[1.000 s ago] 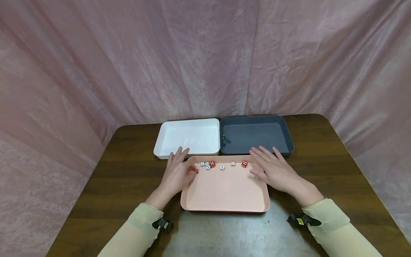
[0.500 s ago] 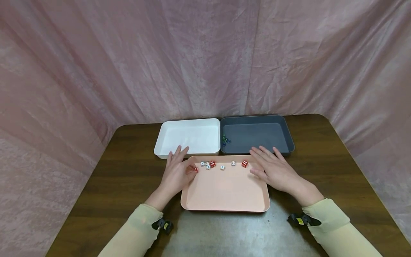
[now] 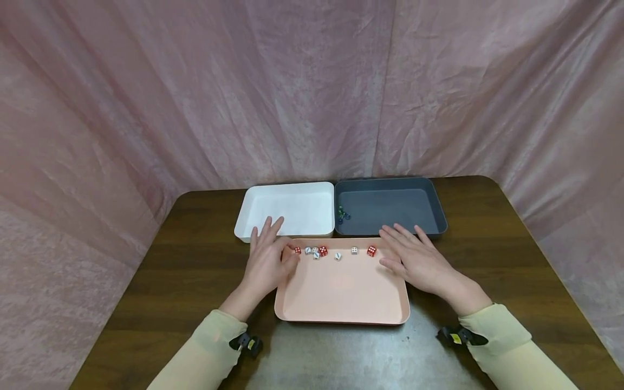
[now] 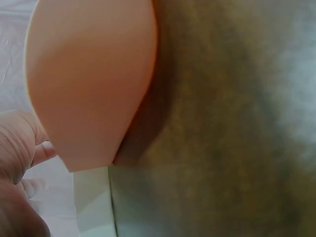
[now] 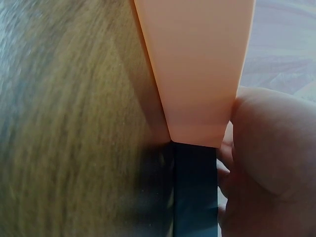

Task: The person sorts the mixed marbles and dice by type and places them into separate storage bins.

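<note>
At the left end of the pink tray [image 3: 343, 298], my left hand [image 3: 265, 265] pinches a small red die [image 3: 298, 250] between thumb and index finger, the other fingers spread toward the white tray [image 3: 292, 208]. Beside it along the tray's far side lie several white dice, among them one white die [image 3: 338, 257], and another red die [image 3: 323, 251]. My right hand [image 3: 424, 262] lies over the pink tray's right rim, fingers straight and holding nothing. A red die [image 3: 371, 251] and a white die [image 3: 354, 250] are left of its thumb. Both wrist views hide the dice behind the tray's wall.
Behind the pink tray, the white tray stands at left and a dark grey tray [image 3: 390, 208] at right, side by side. Small green and blue dice [image 3: 343, 215] sit in the grey tray's left corner. A pink curtain [image 3: 312, 92] hangs behind the wooden table [image 3: 161, 281].
My left hand has shifted slightly away from me, and the red die at its fingertips has moved with it toward the tray's far side. My right hand has stayed in place.
</note>
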Demonstrator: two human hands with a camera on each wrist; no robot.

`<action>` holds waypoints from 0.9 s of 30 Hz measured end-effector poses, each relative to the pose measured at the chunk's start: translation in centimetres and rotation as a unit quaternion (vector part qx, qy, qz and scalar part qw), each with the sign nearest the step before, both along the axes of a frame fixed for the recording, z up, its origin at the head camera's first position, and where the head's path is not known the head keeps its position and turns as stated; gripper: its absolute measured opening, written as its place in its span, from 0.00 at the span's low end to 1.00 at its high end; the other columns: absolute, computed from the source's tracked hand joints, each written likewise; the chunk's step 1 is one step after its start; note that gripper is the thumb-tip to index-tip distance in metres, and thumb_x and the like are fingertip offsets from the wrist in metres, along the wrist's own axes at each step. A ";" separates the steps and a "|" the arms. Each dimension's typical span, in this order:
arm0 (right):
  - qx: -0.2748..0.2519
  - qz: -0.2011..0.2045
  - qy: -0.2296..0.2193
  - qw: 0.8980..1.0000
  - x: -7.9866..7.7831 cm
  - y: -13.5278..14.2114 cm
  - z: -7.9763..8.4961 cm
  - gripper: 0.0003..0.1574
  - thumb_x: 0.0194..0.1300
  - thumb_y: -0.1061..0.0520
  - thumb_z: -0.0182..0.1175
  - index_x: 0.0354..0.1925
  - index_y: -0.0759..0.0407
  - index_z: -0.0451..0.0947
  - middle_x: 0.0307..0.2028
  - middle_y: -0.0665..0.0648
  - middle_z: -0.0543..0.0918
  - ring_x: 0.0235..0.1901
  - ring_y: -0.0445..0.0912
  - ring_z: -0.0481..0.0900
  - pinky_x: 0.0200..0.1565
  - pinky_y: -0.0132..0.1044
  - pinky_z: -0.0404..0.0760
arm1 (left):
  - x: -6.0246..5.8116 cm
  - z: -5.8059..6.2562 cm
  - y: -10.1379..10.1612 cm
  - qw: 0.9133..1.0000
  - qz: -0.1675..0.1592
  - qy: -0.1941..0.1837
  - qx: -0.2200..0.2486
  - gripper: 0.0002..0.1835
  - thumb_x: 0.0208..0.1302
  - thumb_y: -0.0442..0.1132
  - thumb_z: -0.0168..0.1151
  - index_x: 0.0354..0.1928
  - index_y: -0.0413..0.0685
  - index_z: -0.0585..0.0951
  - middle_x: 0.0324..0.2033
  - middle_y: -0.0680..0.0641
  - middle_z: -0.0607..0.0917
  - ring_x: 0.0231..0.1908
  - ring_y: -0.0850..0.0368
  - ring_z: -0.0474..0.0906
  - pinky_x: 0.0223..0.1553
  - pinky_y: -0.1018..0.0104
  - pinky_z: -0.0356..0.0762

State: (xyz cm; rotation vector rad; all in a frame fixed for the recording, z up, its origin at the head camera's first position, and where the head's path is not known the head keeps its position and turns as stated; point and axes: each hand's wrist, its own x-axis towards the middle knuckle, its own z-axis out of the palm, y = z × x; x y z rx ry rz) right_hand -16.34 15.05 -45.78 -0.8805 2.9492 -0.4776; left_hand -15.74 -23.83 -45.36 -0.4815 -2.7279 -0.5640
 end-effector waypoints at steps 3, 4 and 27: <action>-0.001 0.001 -0.002 1.000 0.0 -0.1 -0.1 0.47 0.86 0.38 0.57 0.87 0.59 0.58 0.86 0.61 0.60 0.86 0.62 0.52 0.81 0.70 0.41 | -0.4 0.5 -0.1 1.000 -0.001 0.011 0.002 0.04 0.66 0.36 0.78 0.39 0.47 0.90 0.80 0.32 0.70 0.83 0.27 0.55 0.78 0.22 0.45; -0.001 0.001 -0.003 1.000 0.0 -0.1 0.0 0.47 0.85 0.38 0.58 0.87 0.59 0.58 0.86 0.61 0.60 0.86 0.62 0.52 0.81 0.69 0.41 | -0.6 0.7 -0.1 1.000 -0.002 0.012 0.003 0.04 0.66 0.36 0.78 0.39 0.47 0.89 0.80 0.32 0.70 0.83 0.27 0.55 0.79 0.22 0.44; -0.004 -0.003 -0.001 1.000 -0.1 -0.3 0.0 0.46 0.85 0.39 0.59 0.86 0.60 0.60 0.85 0.61 0.62 0.85 0.62 0.53 0.81 0.70 0.42 | -6.1 3.4 0.7 0.999 0.032 -0.044 0.002 0.03 0.73 0.41 0.75 0.42 0.51 0.90 0.84 0.35 0.63 0.86 0.33 0.46 0.80 0.24 0.33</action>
